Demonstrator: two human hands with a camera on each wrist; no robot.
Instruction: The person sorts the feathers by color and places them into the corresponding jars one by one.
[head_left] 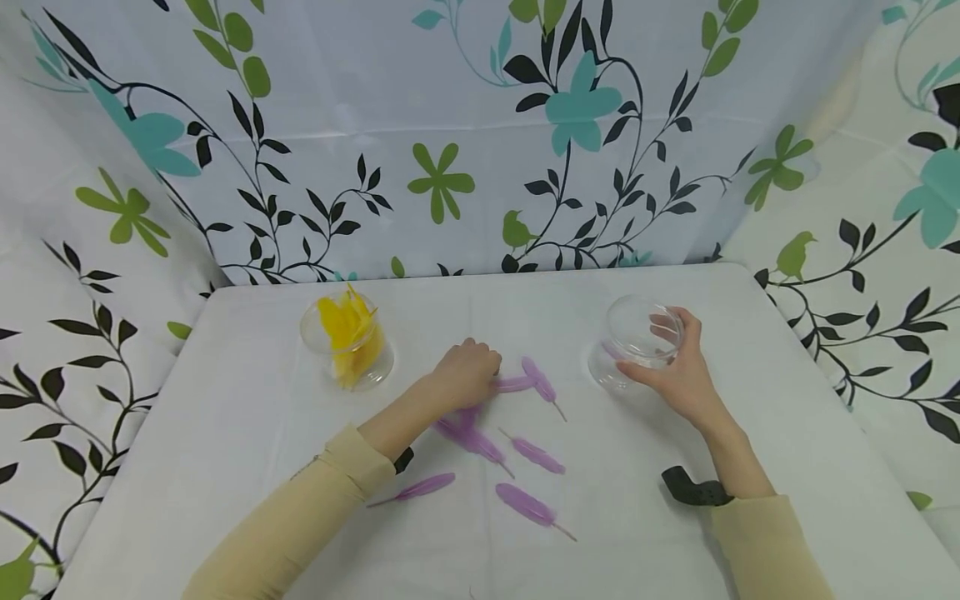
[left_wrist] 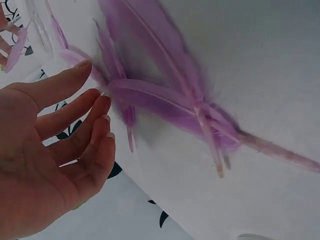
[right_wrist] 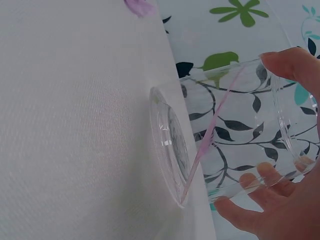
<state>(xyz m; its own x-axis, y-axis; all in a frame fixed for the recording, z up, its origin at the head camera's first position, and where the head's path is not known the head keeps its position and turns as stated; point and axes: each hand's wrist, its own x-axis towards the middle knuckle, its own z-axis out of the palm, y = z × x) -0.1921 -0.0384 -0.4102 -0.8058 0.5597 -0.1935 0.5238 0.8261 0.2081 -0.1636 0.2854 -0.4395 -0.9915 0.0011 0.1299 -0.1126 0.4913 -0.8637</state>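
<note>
My right hand [head_left: 686,375] grips a clear glass cup [head_left: 617,367] near its rim, thumb on one side and fingers on the other. The cup stands upright on the table at the right, with one thin purple feather [right_wrist: 210,131] leaning inside it. My left hand [head_left: 467,375] is low over a loose group of purple feathers [head_left: 468,433] at mid-table. In the left wrist view its thumb and fingers curve loosely with a gap between them, fingertips right at the end of a purple feather [left_wrist: 150,97].
A second clear cup [head_left: 382,367] holding yellow feathers [head_left: 348,333] stands at the left. Single purple feathers [head_left: 525,505] lie nearer the front of the white table [head_left: 615,550]. Printed curtains [head_left: 300,67] hang behind the table and at both sides.
</note>
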